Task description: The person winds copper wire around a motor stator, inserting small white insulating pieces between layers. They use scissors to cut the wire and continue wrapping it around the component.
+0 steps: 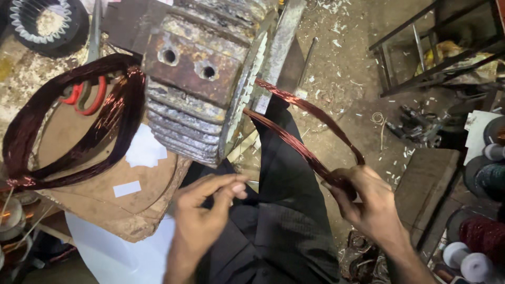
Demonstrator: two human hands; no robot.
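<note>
A rusty finned motor stator housing point(197, 79) lies on its side on a worn board point(94, 184). A loop of copper winding wire point(305, 131) runs out of its open end toward me. My right hand point(368, 202) is shut on the near end of that loop. My left hand point(205, 218) hovers just below the housing, thumb and fingers pinched together; whether a thin wire or strip is between them I cannot tell. My dark trousers point(284, 221) lie under both hands.
A large dark copper coil bundle point(68, 126) rests on the board at left, over red-handled scissors point(84, 97). White paper slips point(144, 150) lie beside it. Another stator point(42, 21) sits top left. A metal frame point(436, 47) and thread spools point(473, 257) stand at right.
</note>
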